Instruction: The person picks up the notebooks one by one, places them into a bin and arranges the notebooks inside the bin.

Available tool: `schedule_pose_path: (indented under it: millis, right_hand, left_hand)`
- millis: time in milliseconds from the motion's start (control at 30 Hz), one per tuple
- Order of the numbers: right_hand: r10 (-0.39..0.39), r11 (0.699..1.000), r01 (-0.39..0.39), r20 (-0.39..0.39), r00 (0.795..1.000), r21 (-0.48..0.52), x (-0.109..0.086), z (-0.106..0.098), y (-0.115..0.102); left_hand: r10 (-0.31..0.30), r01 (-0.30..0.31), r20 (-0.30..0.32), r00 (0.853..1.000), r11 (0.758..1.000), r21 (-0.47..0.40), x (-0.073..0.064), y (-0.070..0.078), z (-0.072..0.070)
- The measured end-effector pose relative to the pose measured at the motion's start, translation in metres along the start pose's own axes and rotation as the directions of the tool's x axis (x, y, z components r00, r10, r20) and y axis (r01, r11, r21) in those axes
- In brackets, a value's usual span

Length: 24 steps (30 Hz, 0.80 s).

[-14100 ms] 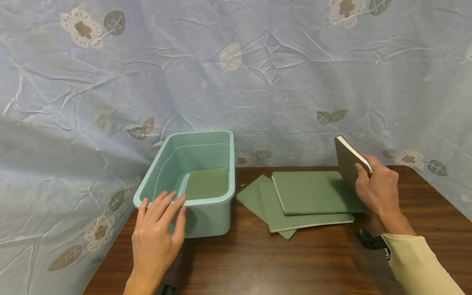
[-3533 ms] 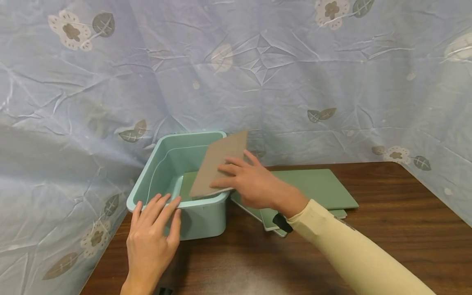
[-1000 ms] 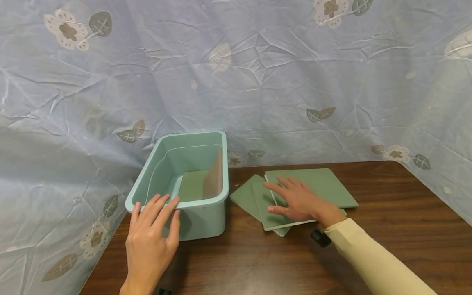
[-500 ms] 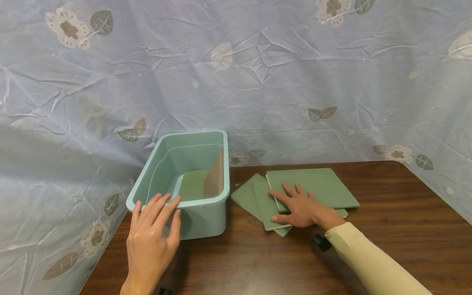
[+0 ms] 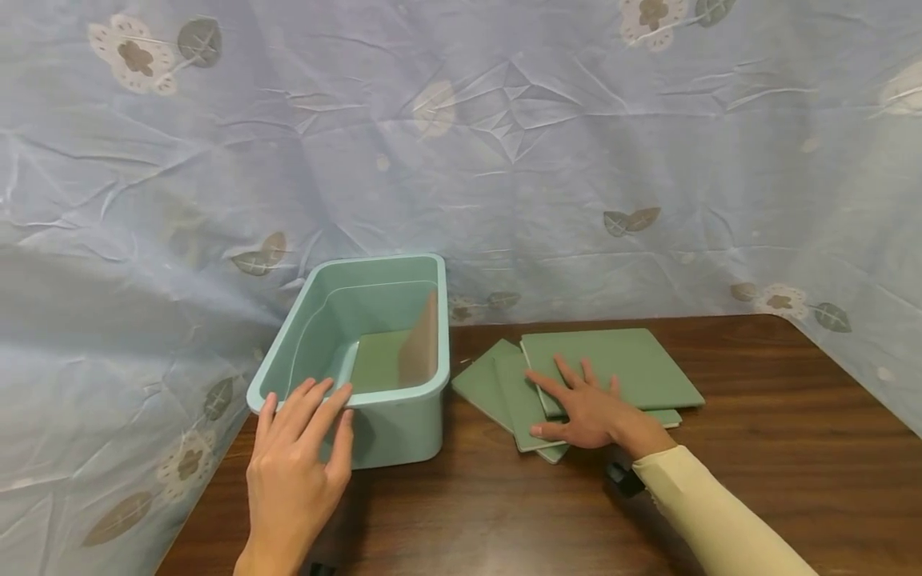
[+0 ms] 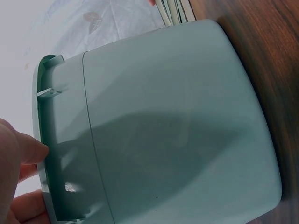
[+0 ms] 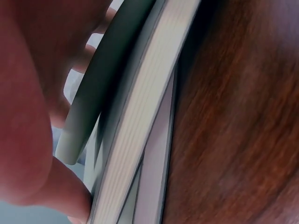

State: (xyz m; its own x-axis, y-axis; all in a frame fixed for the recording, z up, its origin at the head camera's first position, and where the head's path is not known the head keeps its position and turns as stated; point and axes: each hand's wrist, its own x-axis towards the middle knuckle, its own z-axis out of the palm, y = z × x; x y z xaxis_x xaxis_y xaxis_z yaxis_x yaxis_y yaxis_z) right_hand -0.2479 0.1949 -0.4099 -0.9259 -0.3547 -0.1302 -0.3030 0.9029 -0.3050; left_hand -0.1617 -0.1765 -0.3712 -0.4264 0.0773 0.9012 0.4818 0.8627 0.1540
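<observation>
My left hand holds the front rim of a pale green plastic bin, with the thumb outside in the left wrist view. Inside the bin a green notebook lies flat. A brown notebook leans upright against the bin's right wall. My right hand rests with spread fingers on a fanned pile of green notebooks. Its fingers lie on the top notebook, and its thumb touches the one beneath. The right wrist view shows their page edges stacked above the table.
A dark wooden table carries everything. The lowest green notebook pokes out at the pile's left, a small gap from the bin. A pale blue patterned cloth hangs behind and at both sides.
Earlier my right hand carried the brown notebook leftward from above the pile into the bin. It then returned to the pile and settled on the green notebooks. The left hand stayed at the rim.
</observation>
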Motion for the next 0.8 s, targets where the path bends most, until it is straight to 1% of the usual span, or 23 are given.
schedule_pose_path:
  millis: [333,600,700,800]
  right_hand:
    - [0.012,1.000,-0.012,-0.029,0.999,-0.009,0.0006,0.0020,0.0004]
    - [0.115,0.992,-0.115,-0.007,0.993,-0.060,0.0014,0.0004,-0.0016]
    - [0.134,0.988,-0.134,0.001,0.991,-0.075,0.0012,-0.0003,-0.0021]
    - [0.134,0.988,-0.134,0.002,0.991,-0.074,-0.0004,-0.0009,-0.0020]
  left_hand:
    - [0.004,-0.004,-0.001,1.000,1.000,0.008,-0.0006,-0.0003,0.0000]
    - [0.007,-0.007,-0.009,1.000,1.000,0.006,0.0006,-0.0006,0.0002]
    - [0.007,-0.007,0.004,1.000,1.000,0.010,0.0006,-0.0002,-0.0003]
    - [0.006,-0.007,0.032,0.999,1.000,0.020,-0.0002,0.0005,-0.0006]
